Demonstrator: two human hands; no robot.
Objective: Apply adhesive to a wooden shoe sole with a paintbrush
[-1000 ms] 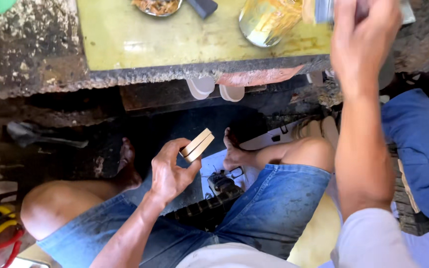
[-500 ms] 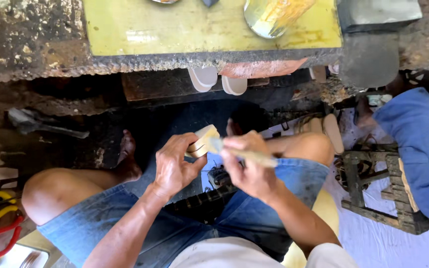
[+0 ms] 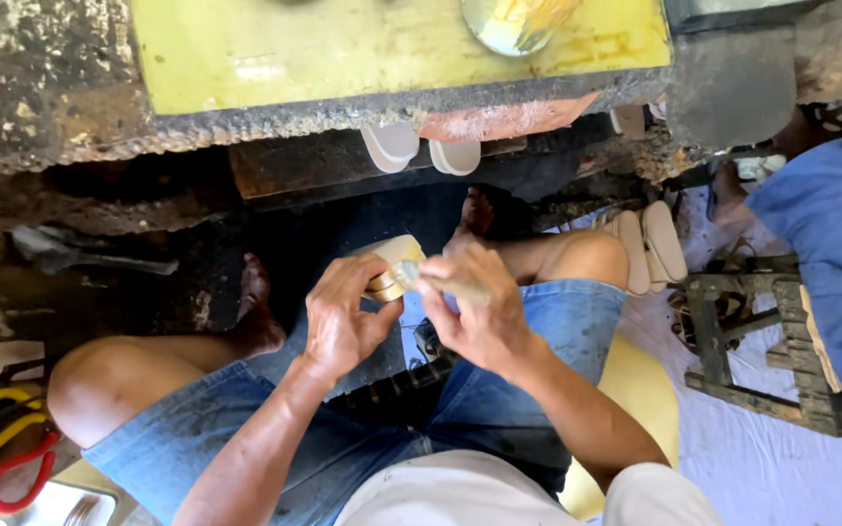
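Observation:
My left hand [image 3: 343, 317] grips a small tan, curved piece [image 3: 392, 265], like a shoe part, held over my lap. My right hand [image 3: 475, 312] is closed on a thin brush or stick [image 3: 440, 282] whose tip touches that piece. Both hands meet above my knees, in front of the yellow-topped workbench [image 3: 246, 58]. I sit in blue denim shorts [image 3: 499, 390] with bare feet on the dark floor.
A glass jar with yellowish liquid [image 3: 518, 19] stands on the bench's far edge. Pale soles [image 3: 421, 146] hang under the bench edge, and more are stacked [image 3: 650, 248] by my right knee. A wooden stool [image 3: 772, 341] and another person's blue clothing [image 3: 830, 253] are at right. Red and yellow tools [image 3: 2, 448] lie at left.
My right hand came down from the bench top with the brush and joined my left hand at the tan piece. The view has shifted slightly.

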